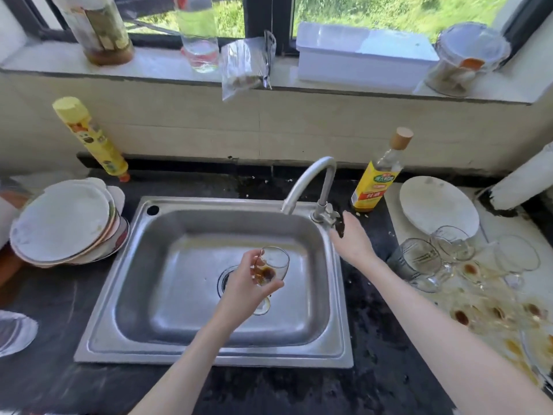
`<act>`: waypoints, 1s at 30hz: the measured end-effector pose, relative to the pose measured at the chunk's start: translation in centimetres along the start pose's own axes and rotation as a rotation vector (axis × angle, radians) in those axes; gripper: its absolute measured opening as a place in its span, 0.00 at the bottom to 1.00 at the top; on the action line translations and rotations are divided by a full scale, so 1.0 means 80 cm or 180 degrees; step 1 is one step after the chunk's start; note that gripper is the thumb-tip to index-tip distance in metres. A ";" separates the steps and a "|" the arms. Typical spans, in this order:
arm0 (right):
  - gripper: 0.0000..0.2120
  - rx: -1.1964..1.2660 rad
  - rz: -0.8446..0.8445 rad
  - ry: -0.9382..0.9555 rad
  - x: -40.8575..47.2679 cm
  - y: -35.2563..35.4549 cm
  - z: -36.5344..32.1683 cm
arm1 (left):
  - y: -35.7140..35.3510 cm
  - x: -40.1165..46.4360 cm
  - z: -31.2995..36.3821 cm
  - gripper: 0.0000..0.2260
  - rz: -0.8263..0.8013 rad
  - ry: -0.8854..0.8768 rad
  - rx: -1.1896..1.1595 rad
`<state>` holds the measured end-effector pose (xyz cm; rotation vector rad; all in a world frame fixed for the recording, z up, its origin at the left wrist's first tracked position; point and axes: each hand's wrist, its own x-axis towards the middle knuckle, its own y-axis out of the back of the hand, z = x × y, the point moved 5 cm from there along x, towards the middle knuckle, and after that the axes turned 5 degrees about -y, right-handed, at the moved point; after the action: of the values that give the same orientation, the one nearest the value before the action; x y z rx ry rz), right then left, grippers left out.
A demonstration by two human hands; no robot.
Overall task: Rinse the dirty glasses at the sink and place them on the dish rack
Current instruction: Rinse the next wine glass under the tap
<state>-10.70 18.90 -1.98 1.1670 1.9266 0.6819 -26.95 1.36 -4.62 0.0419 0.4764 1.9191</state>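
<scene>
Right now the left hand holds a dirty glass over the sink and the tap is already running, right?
Not quite. The head view shows no water coming from the tap; the right hand is only reaching toward its handle. The left hand does hold a dirty glass over the sink.

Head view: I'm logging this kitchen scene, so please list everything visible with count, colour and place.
sink: one, steel, centre
tap: one, steel, behind basin
glass: one, clear with brown dregs, over basin
dirty glasses: several, clear, brown stains, right counter
plates: stack, white, left counter
plate: one, white, right counter
oil bottle: one, yellow label, beside tap
yellow bottle: one, back left
box: one, white, windowsill
left hand: holds glass
right hand: open, near tap handle
</scene>
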 end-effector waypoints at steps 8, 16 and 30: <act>0.23 0.0041 -0.0092 -0.0201 0.055 -0.015 0.021 | -0.009 0.035 -0.005 0.26 0.0023 0.0131 -0.0193; 0.20 -0.0482 0.0195 0.0563 0.040 -0.048 0.030 | -0.022 0.055 -0.004 0.25 0.0003 0.0179 -0.0298; 0.24 -0.2153 -0.0211 0.0779 0.044 -0.103 0.035 | -0.025 0.057 -0.016 0.27 0.0008 0.0544 -0.0351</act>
<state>-13.40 18.62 -11.00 0.6110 1.6962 1.3550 -27.33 5.72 -7.40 -0.1948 0.4833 1.9574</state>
